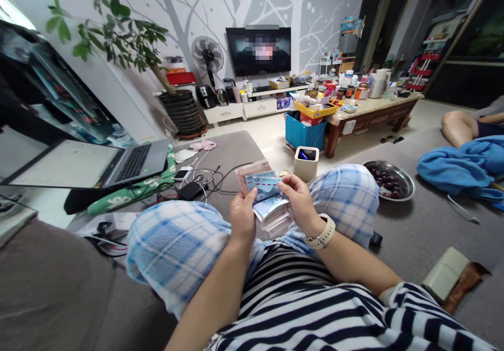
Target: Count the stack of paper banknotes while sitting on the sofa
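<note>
Above my lap, my left hand (242, 215) is closed on a bundle of tickets, its thumb pressed on a blue printed ticket (264, 189). A pinkish ticket (247, 172) sticks out behind the blue one. Below them lies a thicker stack of papers (273, 215) with a shiny bluish top; how it is held is partly hidden. My right hand (302, 201), a pale watch on its wrist, pinches the right end of the blue ticket between thumb and fingers. Both hands hover between my knees in blue-and-white checked trousers (177, 240).
An open laptop (137, 159) and tangled cables (205, 177) are at left. A white bin (306, 164) stands ahead. On the right are a metal bowl of dark round fruit (388, 183), a blue cloth (460, 164) and another person's leg (457, 127). A cluttered table (374, 110) stands beyond.
</note>
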Tool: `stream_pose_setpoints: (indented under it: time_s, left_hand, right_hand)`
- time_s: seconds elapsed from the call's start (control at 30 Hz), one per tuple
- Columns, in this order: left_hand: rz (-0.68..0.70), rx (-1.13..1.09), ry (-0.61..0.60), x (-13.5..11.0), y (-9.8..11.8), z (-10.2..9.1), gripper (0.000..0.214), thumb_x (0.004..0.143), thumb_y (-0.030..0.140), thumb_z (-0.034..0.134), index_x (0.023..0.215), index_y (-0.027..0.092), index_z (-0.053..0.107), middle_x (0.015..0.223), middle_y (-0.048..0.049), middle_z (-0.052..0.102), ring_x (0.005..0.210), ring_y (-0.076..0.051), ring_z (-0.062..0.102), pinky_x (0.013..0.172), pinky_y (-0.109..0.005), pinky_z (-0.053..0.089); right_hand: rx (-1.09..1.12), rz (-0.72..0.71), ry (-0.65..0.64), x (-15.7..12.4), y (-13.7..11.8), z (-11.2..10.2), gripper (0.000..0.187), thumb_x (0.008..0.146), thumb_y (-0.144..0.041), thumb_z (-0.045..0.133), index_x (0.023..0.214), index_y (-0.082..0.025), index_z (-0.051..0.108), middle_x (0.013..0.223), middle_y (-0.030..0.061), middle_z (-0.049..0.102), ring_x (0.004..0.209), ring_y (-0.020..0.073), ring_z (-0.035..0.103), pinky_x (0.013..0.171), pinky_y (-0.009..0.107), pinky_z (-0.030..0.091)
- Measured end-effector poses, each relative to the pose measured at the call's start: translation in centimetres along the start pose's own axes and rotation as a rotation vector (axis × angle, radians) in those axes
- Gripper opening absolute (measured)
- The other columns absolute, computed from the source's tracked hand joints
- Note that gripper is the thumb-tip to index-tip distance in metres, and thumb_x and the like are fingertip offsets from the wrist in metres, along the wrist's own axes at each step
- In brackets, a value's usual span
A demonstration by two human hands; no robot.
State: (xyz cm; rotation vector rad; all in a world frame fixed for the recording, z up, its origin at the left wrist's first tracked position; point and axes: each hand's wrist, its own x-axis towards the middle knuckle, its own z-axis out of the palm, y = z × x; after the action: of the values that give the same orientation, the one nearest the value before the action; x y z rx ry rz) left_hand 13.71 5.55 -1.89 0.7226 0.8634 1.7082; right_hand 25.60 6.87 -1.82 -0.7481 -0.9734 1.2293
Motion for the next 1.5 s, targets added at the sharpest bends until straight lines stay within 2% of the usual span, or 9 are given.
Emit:
stream_pose_setpoints:
  time_s: [0.23, 0.63, 0.73, 0.9, 1.27, 1.37, 1.5]
  left_hand:
    - [0.001, 0.030, 0.008, 0.0, 0.0, 0.0, 0.040, 0.059, 0.032, 0.077, 0.093, 0.013, 0.069, 0.079, -0.0068, 0.072, 0.080, -0.024, 0.069, 0.077, -0.034, 0.052]
    - [0.003, 0.036, -0.002, 0.0, 0.0, 0.0, 0.038, 0.061, 0.032, 0.076, 0.093, 0.014, 0.070, 0.079, -0.0063, 0.072, 0.080, -0.024, 0.069, 0.078, -0.034, 0.051]
    - [0.027, 0.074, 0.051, -0.1, 0.2, 0.2, 0.034, 0.063, 0.035, 0.074, 0.089, 0.014, 0.071, 0.076, -0.0061, 0.072, 0.084, -0.025, 0.068, 0.082, -0.036, 0.050]
    - [0.078, 0.179, 0.195, -0.3, 0.7, 0.5, 0.016, 0.068, 0.033, 0.069, 0.072, 0.018, 0.070, 0.067, -0.0045, 0.069, 0.093, -0.026, 0.065, 0.089, -0.038, 0.047]
    - [0.081, 0.205, 0.289, -0.7, 1.5, 1.2, 0.010, 0.072, 0.026, 0.064, 0.067, 0.019, 0.069, 0.065, -0.0033, 0.068, 0.100, -0.027, 0.063, 0.093, -0.040, 0.044]
    - [0.084, 0.205, 0.305, -0.6, 1.4, 1.1, 0.010, 0.070, 0.027, 0.065, 0.066, 0.018, 0.069, 0.066, -0.0033, 0.068, 0.097, -0.026, 0.064, 0.092, -0.039, 0.045]
    - [0.086, 0.151, 0.268, -0.3, 0.9, 0.8, 0.016, 0.066, 0.032, 0.069, 0.071, 0.016, 0.070, 0.067, -0.0024, 0.069, 0.084, -0.023, 0.067, 0.086, -0.035, 0.048]
  right_hand:
    - [-0.009, -0.017, 0.021, 0.0, -0.2, 0.1, 0.017, 0.071, -0.033, 0.066, 0.069, -0.019, 0.057, 0.062, -0.0045, 0.050, 0.058, 0.0100, 0.041, 0.059, 0.024, 0.035]
    - [0.009, -0.013, -0.025, 0.0, 0.2, -0.3, 0.018, 0.072, -0.035, 0.067, 0.072, -0.018, 0.062, 0.065, -0.0033, 0.055, 0.060, 0.0102, 0.045, 0.060, 0.024, 0.037]
    - [0.021, 0.004, -0.018, 0.0, 0.1, -0.1, 0.018, 0.072, -0.035, 0.067, 0.071, -0.018, 0.061, 0.064, -0.0034, 0.055, 0.060, 0.0103, 0.044, 0.060, 0.024, 0.037]
    - [0.018, 0.015, -0.003, 0.0, -0.1, 0.0, 0.020, 0.069, -0.036, 0.068, 0.069, -0.018, 0.060, 0.063, -0.0038, 0.053, 0.059, 0.0103, 0.043, 0.059, 0.025, 0.036]
    - [0.033, 0.031, -0.024, -0.1, -0.4, 0.1, 0.019, 0.069, -0.035, 0.067, 0.067, -0.018, 0.059, 0.062, -0.0038, 0.051, 0.059, 0.0105, 0.042, 0.060, 0.025, 0.034]
    - [0.031, 0.034, -0.023, -0.1, -0.4, 0.1, 0.020, 0.069, -0.036, 0.068, 0.067, -0.018, 0.059, 0.061, -0.0040, 0.051, 0.059, 0.0105, 0.042, 0.059, 0.025, 0.034]
    - [0.047, 0.038, -0.025, -0.1, -0.3, 0.1, 0.020, 0.069, -0.035, 0.068, 0.066, -0.018, 0.058, 0.061, -0.0042, 0.051, 0.059, 0.0103, 0.042, 0.059, 0.025, 0.035]
